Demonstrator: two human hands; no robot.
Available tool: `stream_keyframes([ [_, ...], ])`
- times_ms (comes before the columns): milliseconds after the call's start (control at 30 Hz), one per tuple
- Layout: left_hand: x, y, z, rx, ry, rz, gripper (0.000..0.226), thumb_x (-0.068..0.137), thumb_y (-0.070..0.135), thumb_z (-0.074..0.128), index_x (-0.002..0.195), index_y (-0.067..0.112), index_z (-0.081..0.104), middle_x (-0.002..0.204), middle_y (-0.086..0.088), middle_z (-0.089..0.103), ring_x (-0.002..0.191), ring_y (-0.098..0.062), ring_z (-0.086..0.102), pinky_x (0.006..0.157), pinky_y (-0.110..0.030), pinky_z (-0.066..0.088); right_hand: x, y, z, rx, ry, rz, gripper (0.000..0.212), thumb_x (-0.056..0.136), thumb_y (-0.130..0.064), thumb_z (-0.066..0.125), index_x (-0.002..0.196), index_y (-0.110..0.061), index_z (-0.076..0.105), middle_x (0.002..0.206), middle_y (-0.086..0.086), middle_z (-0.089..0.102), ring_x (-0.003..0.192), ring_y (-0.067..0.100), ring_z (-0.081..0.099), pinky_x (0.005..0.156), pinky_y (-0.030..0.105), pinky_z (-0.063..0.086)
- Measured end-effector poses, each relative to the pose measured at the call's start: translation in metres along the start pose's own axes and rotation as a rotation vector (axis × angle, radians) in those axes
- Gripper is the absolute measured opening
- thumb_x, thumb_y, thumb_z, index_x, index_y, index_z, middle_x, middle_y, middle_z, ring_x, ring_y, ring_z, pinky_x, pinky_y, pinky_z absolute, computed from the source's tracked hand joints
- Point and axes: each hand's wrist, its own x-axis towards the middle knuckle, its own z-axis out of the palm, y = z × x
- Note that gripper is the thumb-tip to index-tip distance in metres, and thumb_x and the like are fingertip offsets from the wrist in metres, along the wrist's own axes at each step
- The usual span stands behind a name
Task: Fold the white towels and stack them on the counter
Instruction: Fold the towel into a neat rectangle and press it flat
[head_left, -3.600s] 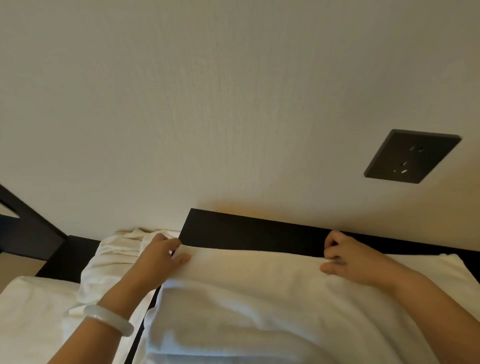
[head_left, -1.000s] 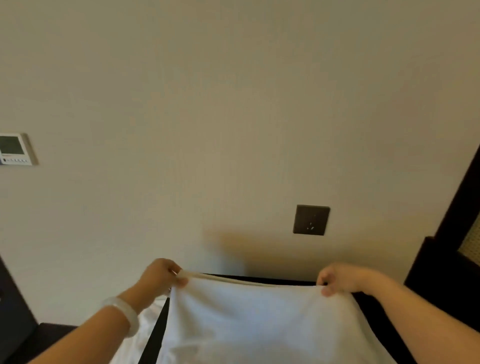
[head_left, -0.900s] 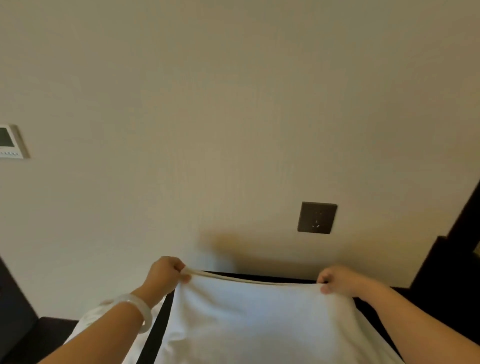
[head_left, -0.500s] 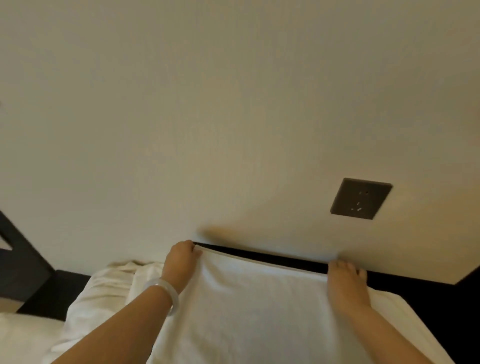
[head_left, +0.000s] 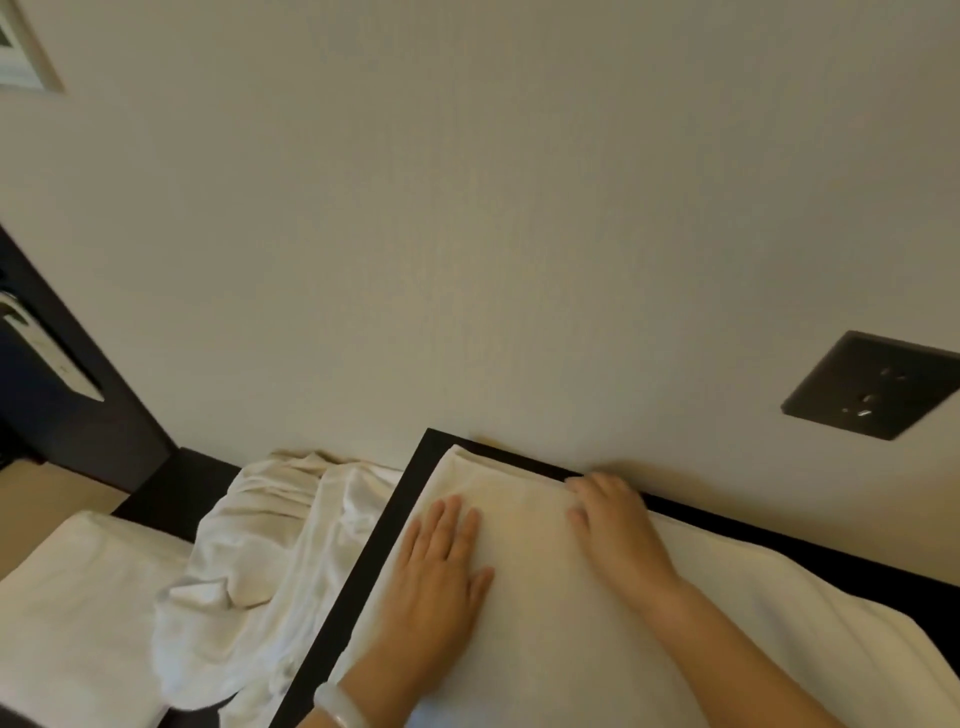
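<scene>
Both left hand (head_left: 441, 566) and right hand (head_left: 613, 525) press flat, fingers straight, on the folded towel (head_left: 540, 639); crumpled towel (head_left: 270, 525) lies just left.

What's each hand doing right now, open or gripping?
Left hand: open, flat on the towel.
Right hand: open, pressing the towel near its far edge.

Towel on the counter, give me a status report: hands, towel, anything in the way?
Left hand flat on the white towel. Right hand flat at its far edge. Towel lies folded on the black counter. Crumpled towels heaped left, not touching it.
</scene>
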Motion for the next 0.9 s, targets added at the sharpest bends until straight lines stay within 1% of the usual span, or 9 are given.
stream_keyframes([
  [67, 0.015, 0.0, -0.014, -0.056, 0.048, -0.096, 0.055, 0.094, 0.042, 0.041, 0.138, 0.011, 0.054, 0.144, -0.007, 0.049, 0.131, -0.027, 0.051, 0.111, -0.037, 0.033, -0.004, 0.016, -0.006, -0.025, 0.027, 0.1, 0.023, 0.098, -0.026, 0.045, 0.105, -0.017, 0.065, 0.105, 0.0, 0.061, 0.102, 0.025, 0.056, 0.086, 0.037, 0.043],
  [133, 0.037, -0.004, -0.028, -0.118, 0.017, -0.226, 0.052, 0.097, 0.038, 0.048, 0.143, 0.014, 0.041, 0.144, -0.004, 0.039, 0.131, -0.024, 0.04, 0.111, -0.033, 0.029, -0.006, 0.027, -0.012, -0.036, -0.006, 0.13, 0.013, 0.098, -0.025, 0.052, 0.103, -0.018, 0.063, 0.104, -0.004, 0.057, 0.102, 0.02, 0.052, 0.084, 0.032, 0.039],
  [367, 0.1, -0.02, -0.051, -0.341, -0.219, -0.458, 0.056, 0.077, 0.028, 0.08, 0.118, 0.008, 0.048, 0.116, -0.011, 0.051, 0.112, -0.03, 0.05, 0.091, -0.037, 0.046, 0.009, 0.039, -0.04, -0.223, -0.251, 0.3, 0.028, 0.093, -0.051, 0.054, 0.1, -0.024, 0.056, 0.104, -0.005, 0.056, 0.11, 0.019, 0.049, 0.095, 0.033, 0.031],
  [433, 0.105, -0.022, -0.054, -0.365, -0.247, -0.45, 0.057, 0.074, 0.024, 0.082, 0.115, 0.007, 0.046, 0.111, -0.011, 0.052, 0.107, -0.03, 0.053, 0.08, -0.033, 0.045, 0.009, 0.045, -0.044, -0.188, -0.326, 0.337, 0.031, 0.092, -0.053, 0.056, 0.098, -0.022, 0.055, 0.098, -0.005, 0.052, 0.106, 0.019, 0.05, 0.091, 0.033, 0.035],
  [500, 0.105, -0.023, -0.055, -0.363, -0.25, -0.422, 0.051, 0.075, 0.022, 0.082, 0.109, 0.008, 0.046, 0.104, -0.008, 0.053, 0.095, -0.025, 0.053, 0.066, -0.026, 0.04, 0.007, 0.051, -0.046, -0.049, -0.355, 0.369, 0.032, 0.09, -0.049, 0.063, 0.094, -0.019, 0.054, 0.093, -0.005, 0.051, 0.093, 0.018, 0.053, 0.078, 0.03, 0.04],
  [567, 0.105, -0.022, -0.056, -0.355, -0.246, -0.41, 0.044, 0.077, 0.02, 0.08, 0.101, 0.011, 0.044, 0.096, -0.004, 0.052, 0.085, -0.02, 0.048, 0.055, -0.023, 0.033, 0.003, 0.055, -0.051, 0.003, -0.372, 0.391, 0.029, 0.09, -0.048, 0.063, 0.093, -0.022, 0.053, 0.09, -0.007, 0.053, 0.086, 0.015, 0.051, 0.074, 0.028, 0.037],
  [700, 0.106, -0.024, -0.056, -0.352, -0.325, -0.437, 0.034, 0.078, 0.023, 0.08, 0.09, 0.014, 0.049, 0.085, 0.001, 0.051, 0.076, -0.015, 0.047, 0.053, -0.023, 0.033, -0.003, 0.068, -0.055, 0.059, -0.395, 0.459, 0.024, 0.095, -0.048, 0.056, 0.086, -0.025, 0.056, 0.083, -0.01, 0.056, 0.081, 0.008, 0.05, 0.092, 0.034, 0.033],
  [767, 0.107, -0.026, -0.055, -0.482, -0.332, -0.482, 0.034, 0.079, 0.024, 0.08, 0.079, 0.014, 0.048, 0.078, 0.001, 0.047, 0.068, -0.012, 0.044, 0.053, -0.023, 0.032, -0.006, 0.074, -0.056, 0.119, -0.399, 0.486, 0.024, 0.096, -0.044, 0.056, 0.081, -0.025, 0.057, 0.082, -0.009, 0.057, 0.084, 0.012, 0.054, 0.092, 0.036, 0.033],
  [900, 0.103, -0.032, -0.063, -0.75, -0.263, -0.549, 0.026, 0.087, 0.025, 0.074, 0.078, 0.01, 0.053, 0.075, -0.004, 0.052, 0.067, -0.016, 0.048, 0.064, -0.025, 0.04, -0.016, 0.08, -0.058, 0.089, -0.345, 0.475, 0.023, 0.096, -0.037, 0.058, 0.081, -0.02, 0.055, 0.082, -0.004, 0.059, 0.086, 0.017, 0.056, 0.084, 0.032, 0.031],
])
